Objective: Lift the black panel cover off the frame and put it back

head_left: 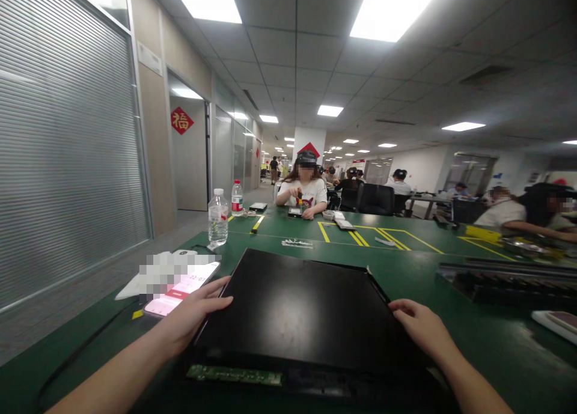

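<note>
A black flat display panel [297, 312] lies in front of me on the green table, its surface reflecting a ceiling light. Along its near edge a narrow green circuit board [234, 375] is exposed. My left hand [198, 312] grips the panel's left edge, thumb on top and the other fingers at the side. At the right edge my right hand [417, 321] has its fingers curled against the rim. The undersides of both grips are hidden. Just left of my left hand lies a lit phone [180, 291].
A water bottle [218, 219] and a red-capped bottle [237, 199] stand beyond the phone. Long black parts [496, 285] lie to the right, near a white device [556, 324]. Yellow tape marks the green table [270, 229]. Across it, a person [306, 188] works with a tool.
</note>
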`<state>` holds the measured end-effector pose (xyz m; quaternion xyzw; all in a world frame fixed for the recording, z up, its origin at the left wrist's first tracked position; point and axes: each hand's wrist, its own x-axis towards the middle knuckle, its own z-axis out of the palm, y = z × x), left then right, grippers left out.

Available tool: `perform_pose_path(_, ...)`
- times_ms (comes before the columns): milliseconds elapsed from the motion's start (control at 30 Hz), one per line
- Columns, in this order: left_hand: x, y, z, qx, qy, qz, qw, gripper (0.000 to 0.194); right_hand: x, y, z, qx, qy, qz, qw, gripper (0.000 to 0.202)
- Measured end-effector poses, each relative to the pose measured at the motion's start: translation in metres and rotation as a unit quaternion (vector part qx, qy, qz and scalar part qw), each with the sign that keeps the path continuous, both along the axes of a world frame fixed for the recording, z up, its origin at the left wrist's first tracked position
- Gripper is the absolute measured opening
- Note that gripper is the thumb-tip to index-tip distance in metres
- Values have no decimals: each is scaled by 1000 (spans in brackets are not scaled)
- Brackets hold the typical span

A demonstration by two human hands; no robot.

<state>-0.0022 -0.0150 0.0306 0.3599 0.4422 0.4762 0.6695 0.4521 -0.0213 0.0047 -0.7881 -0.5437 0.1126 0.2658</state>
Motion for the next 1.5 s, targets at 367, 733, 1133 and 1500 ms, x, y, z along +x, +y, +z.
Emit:
perform_pose_path(367, 0, -2, 2, 52, -27, -9, 998, 68, -1, 1, 0, -16, 17, -10, 1000, 34)
perform_pose_path(733, 3, -2, -1, 101, -66, -33, 992, 74, 3, 4, -4, 6, 46, -16, 999, 46)
perform_pose_path(1133, 5, -2, -1, 133, -82, -28, 987, 75, 7, 8, -6, 77, 181, -41, 980, 27)
perform_pose_path(1500, -13, 4, 8, 127, 5, 50, 991, 59, -26, -14, 35, 167, 565, 55, 806, 37)
